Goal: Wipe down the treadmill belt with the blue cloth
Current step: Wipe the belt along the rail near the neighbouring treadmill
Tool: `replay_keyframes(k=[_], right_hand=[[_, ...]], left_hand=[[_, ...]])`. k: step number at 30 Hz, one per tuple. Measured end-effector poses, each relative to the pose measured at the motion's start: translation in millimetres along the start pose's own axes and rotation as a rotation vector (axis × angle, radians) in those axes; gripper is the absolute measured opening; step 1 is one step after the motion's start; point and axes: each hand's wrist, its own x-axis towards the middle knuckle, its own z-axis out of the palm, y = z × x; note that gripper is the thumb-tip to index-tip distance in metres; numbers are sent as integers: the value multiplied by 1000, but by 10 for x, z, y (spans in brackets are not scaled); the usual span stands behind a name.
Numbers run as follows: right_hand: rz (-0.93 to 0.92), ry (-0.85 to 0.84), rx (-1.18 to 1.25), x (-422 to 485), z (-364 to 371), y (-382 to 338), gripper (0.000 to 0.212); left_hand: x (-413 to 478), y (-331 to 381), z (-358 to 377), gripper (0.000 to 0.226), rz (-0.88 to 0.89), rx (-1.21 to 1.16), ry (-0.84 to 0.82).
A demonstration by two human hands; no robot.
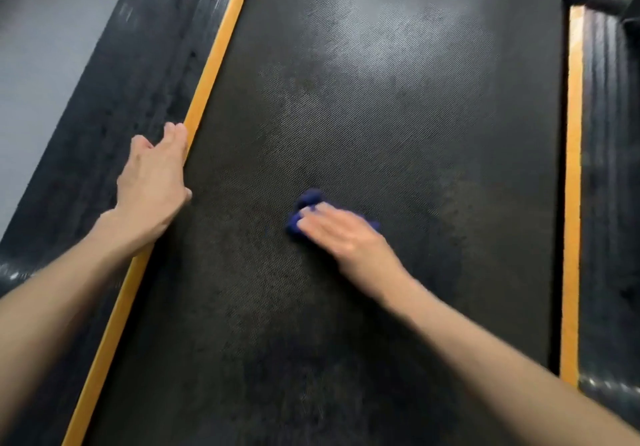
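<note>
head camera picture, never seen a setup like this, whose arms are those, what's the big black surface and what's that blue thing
There is no robot here. The single picture comes from a camera worn on a person's head, looking forward and down, so the two arms reaching in from the bottom are that person's own.

The wide, dark, textured surface is the treadmill belt. An orange strip runs along each side of it, with a black side rail outside the left one.

The left hand rests flat on the left edge, fingers straight, holding nothing.

The right hand lies on a bunched blue cloth and presses it onto the middle of the belt. It looks blurred, which suggests it is wiping.
</note>
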Motion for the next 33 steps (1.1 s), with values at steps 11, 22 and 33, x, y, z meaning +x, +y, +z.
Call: replay_keyframes(k=[11, 22, 33], right_hand=[[195, 175, 2, -46, 372, -588, 60], [605, 412, 57, 149, 397, -446, 66], [790, 428, -76, 458, -308, 901, 52]], left_hand=[[114, -95, 171, 57, 36, 26, 81], [-212, -131, 237, 43, 48, -37, 187], [-303, -133, 191, 64, -21, -44, 164]])
